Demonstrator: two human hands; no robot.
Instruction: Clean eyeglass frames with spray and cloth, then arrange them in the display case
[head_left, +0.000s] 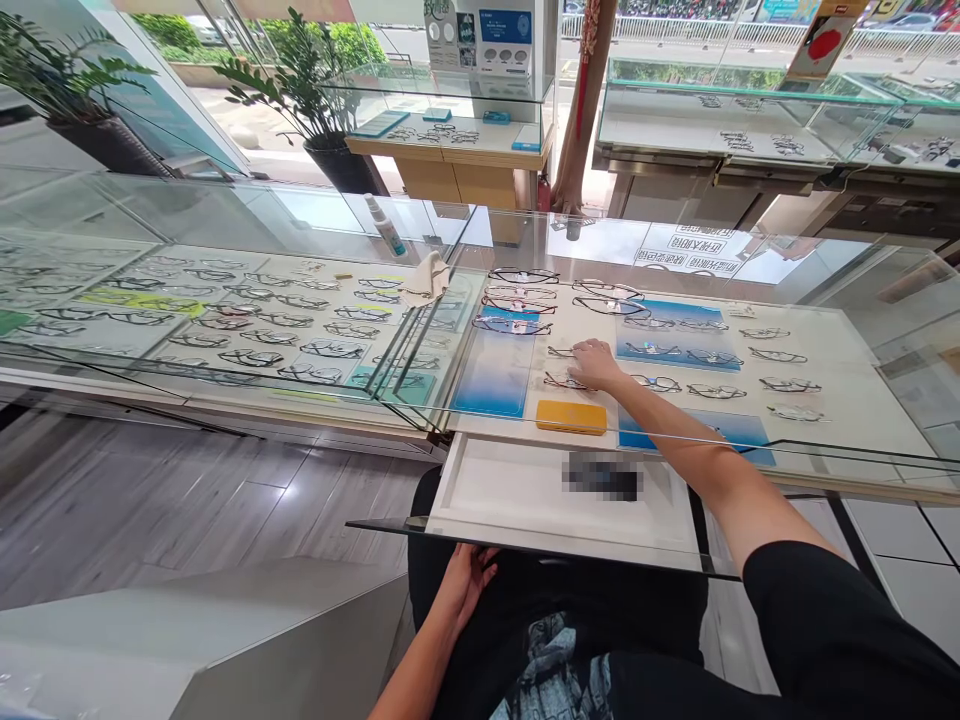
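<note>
My right hand (594,365) reaches out over the right-hand display, its fingers closed at a pair of eyeglasses (562,351) with a thin frame. The fingertips hide part of that frame. Just below the hand lies another pair with reddish rims (564,381), and nearer to me is a yellow glasses case (571,417). Low in my lap, under the front edge of a pulled-out white drawer (495,490), rests my left hand (466,582). Its fingers are loosely bent and apart, with nothing visible in them.
Several eyeglasses stand in rows on blue cards (491,375) and white shelving. A dark, blurred-out object (602,477) lies in the drawer. On the left glass counter are a spray bottle (385,226) and a beige cloth (426,280). Potted plants (326,120) stand behind.
</note>
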